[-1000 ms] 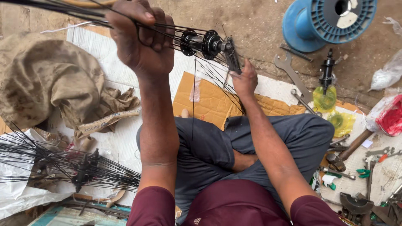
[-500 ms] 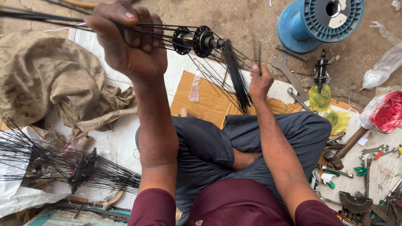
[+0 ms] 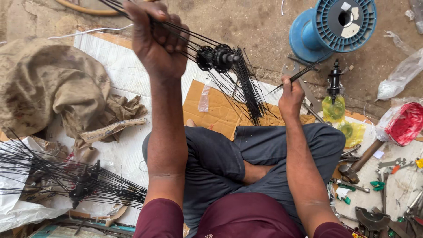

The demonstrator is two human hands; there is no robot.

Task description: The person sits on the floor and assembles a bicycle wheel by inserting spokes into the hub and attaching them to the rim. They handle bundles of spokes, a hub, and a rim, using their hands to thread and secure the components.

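Above my crossed legs, my left hand is squeezed tight around a bunch of thin black metal spokes. They run into one black wheel hub, held up in the air. My right hand pinches what looks like one or two loose spokes. A second spoked hub lies on the white sheet. One blue plastic spool sits on the ground.

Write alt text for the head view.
A seated person's left hand holds up a black wheel hub by its spokes, while the right hand pinches a few loose spokes. A blue spool lies beyond.
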